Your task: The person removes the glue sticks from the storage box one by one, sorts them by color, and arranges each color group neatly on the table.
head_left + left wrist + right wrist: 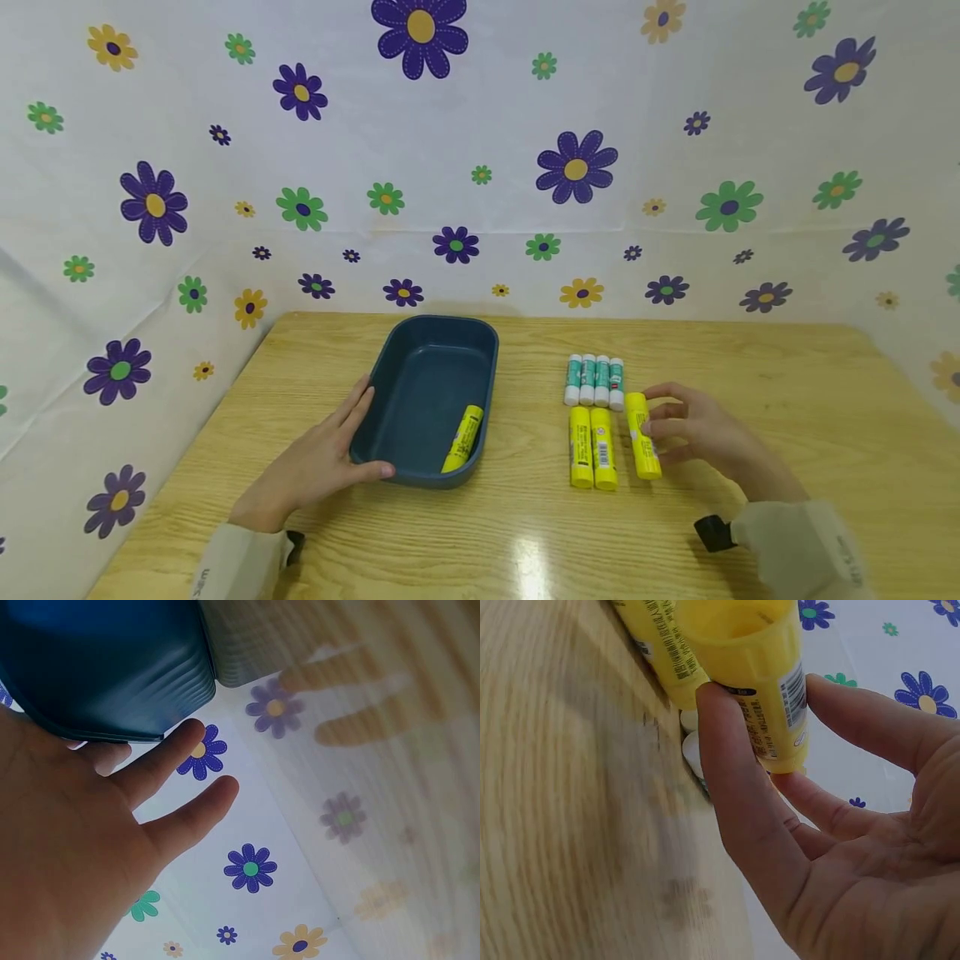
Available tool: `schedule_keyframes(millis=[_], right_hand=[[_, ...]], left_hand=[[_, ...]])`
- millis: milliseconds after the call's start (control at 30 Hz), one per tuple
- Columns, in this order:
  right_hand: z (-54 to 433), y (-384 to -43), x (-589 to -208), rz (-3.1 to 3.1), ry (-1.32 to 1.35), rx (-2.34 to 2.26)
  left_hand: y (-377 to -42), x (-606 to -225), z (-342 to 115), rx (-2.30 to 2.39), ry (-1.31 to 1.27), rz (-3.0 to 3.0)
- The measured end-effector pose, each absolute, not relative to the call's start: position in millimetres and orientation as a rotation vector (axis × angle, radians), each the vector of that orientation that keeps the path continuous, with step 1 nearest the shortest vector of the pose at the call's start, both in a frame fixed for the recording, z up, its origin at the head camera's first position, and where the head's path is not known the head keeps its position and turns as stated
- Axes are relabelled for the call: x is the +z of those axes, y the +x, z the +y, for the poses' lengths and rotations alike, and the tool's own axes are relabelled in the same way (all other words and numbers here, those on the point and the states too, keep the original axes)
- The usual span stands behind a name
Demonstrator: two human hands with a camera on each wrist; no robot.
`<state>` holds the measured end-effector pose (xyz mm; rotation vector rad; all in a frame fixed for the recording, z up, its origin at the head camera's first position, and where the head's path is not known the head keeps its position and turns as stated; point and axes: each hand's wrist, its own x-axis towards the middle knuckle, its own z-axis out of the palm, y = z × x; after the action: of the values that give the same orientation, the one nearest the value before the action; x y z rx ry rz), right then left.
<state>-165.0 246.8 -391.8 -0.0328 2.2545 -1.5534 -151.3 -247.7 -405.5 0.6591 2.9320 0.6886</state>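
My right hand pinches a yellow glue stick between thumb and fingers, just right of two more yellow glue sticks lying side by side on the table. In the right wrist view the thumb and fingers press on the sides of the held glue stick, whose hollow end faces the camera. On the left, a dark blue plastic tray has one yellow glue stick leaning inside its near right corner. My left hand touches the tray's left side, fingers extended and thumb at the near rim.
Behind the yellow sticks lies a row of several smaller white-and-green glue sticks. The wooden table meets a flower-printed white cloth at the back and sides.
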Motion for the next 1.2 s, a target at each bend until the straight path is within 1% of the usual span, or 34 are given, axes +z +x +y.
schedule_keyframes(millis=[400, 533, 700, 933, 1200], right_hand=[[233, -169, -399, 2.312, -0.009, -1.474], [232, -168, -401, 2.307, 0.012, -1.469], [229, -167, -403, 2.321, -0.010, -1.466], [218, -164, -402, 2.396, -0.002, -1.413], [213, -163, -399, 2.424, 0.004, -1.382]], left_hand=[[-151, -404, -250, 0.688, 0.652, 2.936], [-153, -407, -248, 0.704, 0.686, 2.926], [-153, -410, -248, 0.713, 0.661, 2.922], [-151, -411, -248, 0.709, 0.635, 2.923], [-151, -407, -249, 0.693, 0.681, 2.938]])
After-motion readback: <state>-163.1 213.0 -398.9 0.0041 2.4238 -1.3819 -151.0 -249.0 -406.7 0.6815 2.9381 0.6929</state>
